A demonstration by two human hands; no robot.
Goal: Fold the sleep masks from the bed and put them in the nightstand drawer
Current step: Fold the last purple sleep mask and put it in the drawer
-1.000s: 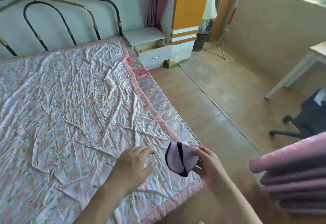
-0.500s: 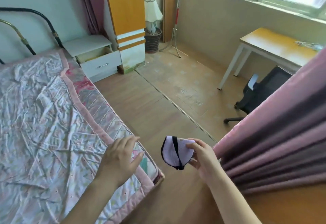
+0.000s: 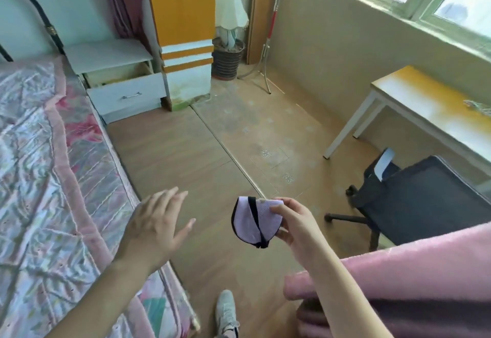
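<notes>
Right hand point(image 3: 297, 227) pinched a folded lilac sleep mask point(image 3: 252, 222) with black trim, no readable label, left hand point(image 3: 154, 227) spread empty beside it, open nightstand drawer point(image 3: 125, 90) far beyond both hands

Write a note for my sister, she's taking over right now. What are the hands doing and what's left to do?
Right hand: pinching the folded sleep mask, held over the floor.
Left hand: open, empty, hovering by the bed edge.
Nightstand drawer: already pulled open, across the room beside the bed's head.
Done: this mask is folded.
Left: walk over and drop it in the drawer. No other masks are visible on the part of the bed in view.
</notes>
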